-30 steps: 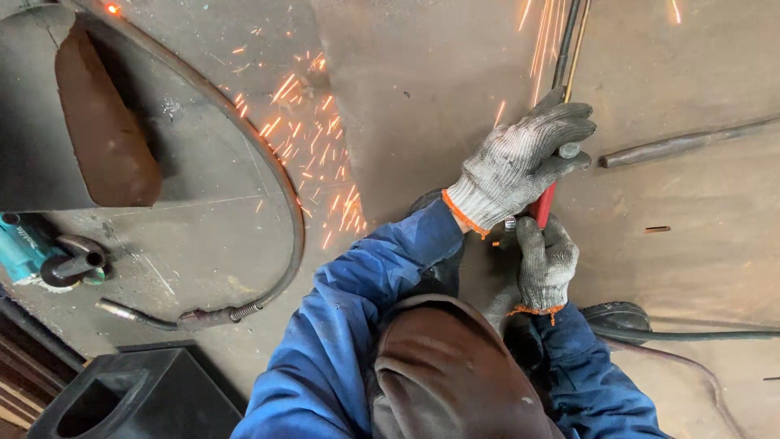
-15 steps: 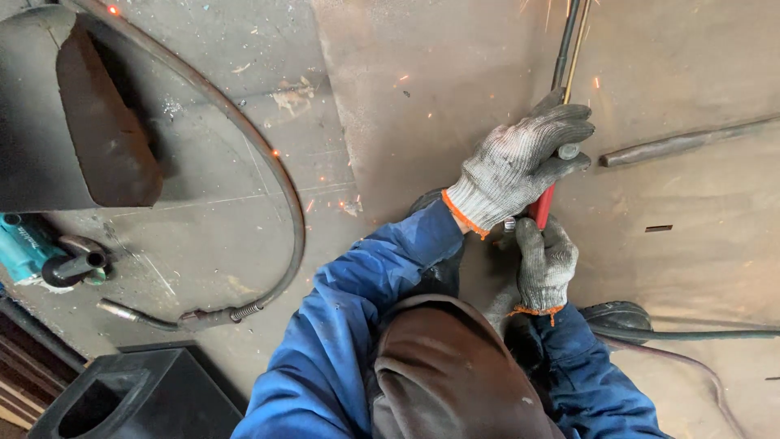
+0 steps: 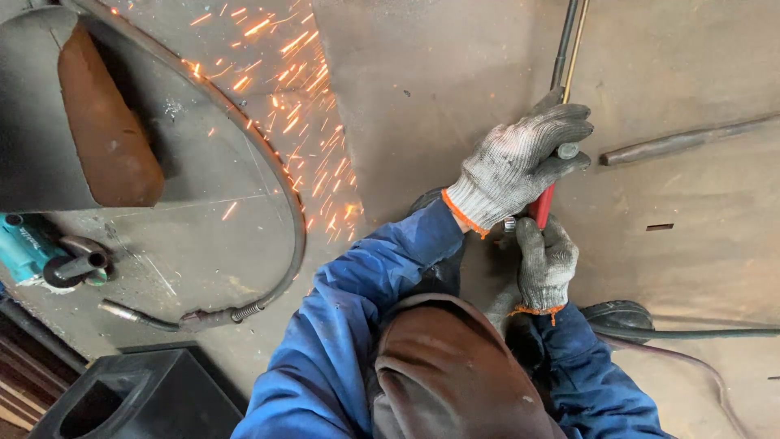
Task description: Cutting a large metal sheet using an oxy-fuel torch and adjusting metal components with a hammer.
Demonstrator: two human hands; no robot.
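My left hand [image 3: 520, 162], in a grey knit glove with an orange cuff, is closed around the upper part of a red-handled torch [image 3: 542, 207]. Just below it, my right hand [image 3: 546, 264] in a matching glove grips the lower end of the same handle. The torch's two thin tubes [image 3: 566, 49] run up and out of the top edge, so the tip is hidden. Orange sparks [image 3: 309, 138] spray across the grey steel plate [image 3: 439, 97] to the left. Blue sleeves and a brown hood [image 3: 455, 374] fill the bottom.
A round steel plate [image 3: 203, 236] carrying a rusty brown piece [image 3: 106, 138] lies at left, with a teal angle grinder [image 3: 24, 252] and a welding cable [image 3: 276, 211] along its edge. A black box [image 3: 106, 398] sits bottom left. At right are a steel rod [image 3: 682, 140] and hoses [image 3: 691, 332].
The sparks nearly died out half a second ago and now spray thickly again to the left. Both hands keep the same grip and place.
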